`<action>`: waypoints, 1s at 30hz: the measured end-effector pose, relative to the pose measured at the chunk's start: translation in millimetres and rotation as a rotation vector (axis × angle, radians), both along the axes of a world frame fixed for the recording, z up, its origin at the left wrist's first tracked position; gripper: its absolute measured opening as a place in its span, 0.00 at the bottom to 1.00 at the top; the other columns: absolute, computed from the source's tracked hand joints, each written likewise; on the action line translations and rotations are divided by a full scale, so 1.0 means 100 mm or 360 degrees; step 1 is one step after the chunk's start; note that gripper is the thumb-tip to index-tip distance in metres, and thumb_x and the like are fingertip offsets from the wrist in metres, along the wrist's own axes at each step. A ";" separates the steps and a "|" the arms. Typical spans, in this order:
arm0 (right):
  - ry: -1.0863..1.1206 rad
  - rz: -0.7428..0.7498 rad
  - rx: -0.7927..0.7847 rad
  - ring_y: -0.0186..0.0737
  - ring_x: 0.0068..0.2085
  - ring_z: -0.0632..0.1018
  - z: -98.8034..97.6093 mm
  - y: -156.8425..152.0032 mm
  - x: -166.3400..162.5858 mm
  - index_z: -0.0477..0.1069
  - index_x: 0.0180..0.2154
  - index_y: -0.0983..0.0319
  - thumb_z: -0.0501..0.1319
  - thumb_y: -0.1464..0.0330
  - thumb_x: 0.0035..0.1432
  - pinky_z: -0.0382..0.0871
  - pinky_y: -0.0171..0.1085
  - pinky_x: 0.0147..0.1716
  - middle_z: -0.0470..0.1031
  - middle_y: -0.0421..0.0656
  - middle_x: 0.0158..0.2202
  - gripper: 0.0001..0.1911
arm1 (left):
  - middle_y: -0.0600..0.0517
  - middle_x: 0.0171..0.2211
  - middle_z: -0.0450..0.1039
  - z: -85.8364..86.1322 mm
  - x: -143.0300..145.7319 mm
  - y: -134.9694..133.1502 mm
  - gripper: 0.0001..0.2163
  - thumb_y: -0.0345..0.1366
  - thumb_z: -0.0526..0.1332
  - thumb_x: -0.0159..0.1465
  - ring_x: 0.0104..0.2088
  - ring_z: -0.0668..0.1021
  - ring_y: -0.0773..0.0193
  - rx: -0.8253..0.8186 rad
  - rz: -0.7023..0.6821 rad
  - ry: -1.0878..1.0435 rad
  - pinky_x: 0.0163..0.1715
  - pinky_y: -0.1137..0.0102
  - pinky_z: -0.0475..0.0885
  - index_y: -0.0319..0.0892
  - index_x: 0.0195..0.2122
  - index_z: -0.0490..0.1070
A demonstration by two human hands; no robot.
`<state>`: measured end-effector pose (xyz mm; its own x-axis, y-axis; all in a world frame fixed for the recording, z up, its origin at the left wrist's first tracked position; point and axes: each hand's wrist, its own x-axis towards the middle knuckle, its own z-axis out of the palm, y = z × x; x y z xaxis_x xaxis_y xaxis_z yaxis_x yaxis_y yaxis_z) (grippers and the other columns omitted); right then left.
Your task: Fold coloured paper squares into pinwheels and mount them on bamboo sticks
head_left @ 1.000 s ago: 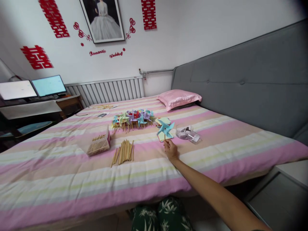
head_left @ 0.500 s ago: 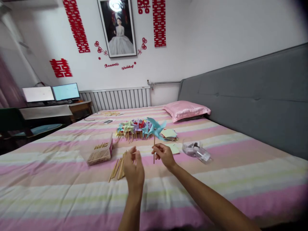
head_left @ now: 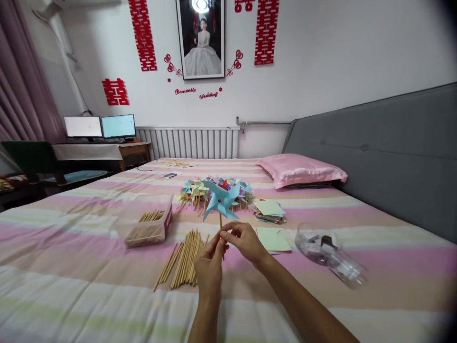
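A light blue paper pinwheel (head_left: 222, 200) on a thin wooden stick stands upright in front of me. My left hand (head_left: 210, 262) pinches its stick from the left, closed. Just above and to the right, my right hand (head_left: 244, 240) is closed on the same stick, its fingers touching the left ones. A pile of wooden sticks (head_left: 186, 259) lies on the bed to the left of my left hand. Behind the blue pinwheel stand several finished pinwheels (head_left: 198, 189) in yellow, purple, red and blue.
A clear plastic box (head_left: 148, 228) with sticks lies at the left. On the right are a paper stack (head_left: 270, 209), loose green sheets (head_left: 274, 239) and a clear plastic container (head_left: 316, 243) with small items. A pink pillow (head_left: 302, 170) lies by the grey headboard (head_left: 378, 138).
My left hand has come over to the pinwheel stick and closed on it beside my right hand. The pinwheel has turned to face me more. The camera view has shifted left.
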<state>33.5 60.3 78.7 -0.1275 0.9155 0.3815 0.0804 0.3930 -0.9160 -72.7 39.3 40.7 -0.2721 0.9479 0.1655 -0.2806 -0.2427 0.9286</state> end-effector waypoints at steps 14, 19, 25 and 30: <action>-0.0071 -0.1484 0.0871 0.41 0.36 0.76 0.34 -0.49 0.69 0.72 0.44 0.61 0.63 0.66 0.55 0.71 0.44 0.38 0.77 0.46 0.39 0.14 | 0.46 0.31 0.79 -0.36 0.16 -0.04 0.18 0.41 0.72 0.45 0.29 0.79 0.65 -0.0260 0.0055 -0.0382 0.34 0.70 0.75 0.38 0.36 0.80; -0.0158 -0.1463 0.0970 0.40 0.36 0.75 0.35 -0.62 0.66 0.72 0.44 0.61 0.65 0.68 0.53 0.69 0.43 0.39 0.76 0.45 0.39 0.15 | 0.46 0.31 0.79 -0.42 0.17 -0.06 0.18 0.41 0.72 0.46 0.30 0.79 0.66 -0.0291 0.0034 -0.0372 0.34 0.72 0.74 0.38 0.37 0.80; -0.0130 -0.1330 0.1010 0.41 0.38 0.74 0.32 -0.62 0.59 0.70 0.46 0.60 0.63 0.68 0.56 0.69 0.43 0.39 0.74 0.45 0.42 0.15 | 0.47 0.31 0.79 -0.39 0.13 -0.07 0.18 0.41 0.73 0.44 0.30 0.78 0.67 -0.0310 0.0052 -0.0403 0.34 0.73 0.74 0.38 0.35 0.80; -0.0359 -0.1254 0.1101 0.50 0.52 0.71 0.31 -0.69 0.44 0.64 0.54 0.59 0.59 0.68 0.59 0.66 0.52 0.49 0.69 0.49 0.52 0.21 | 0.48 0.30 0.79 -0.33 0.09 -0.09 0.16 0.39 0.73 0.44 0.29 0.78 0.68 -0.0291 0.0054 -0.0417 0.35 0.74 0.73 0.39 0.34 0.80</action>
<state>77.3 -8.3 109.9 0.2723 0.3646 0.8905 0.6774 0.5846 -0.4465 -64.1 29.8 7.4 -0.3150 0.9451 -0.0868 -0.5105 -0.0916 0.8550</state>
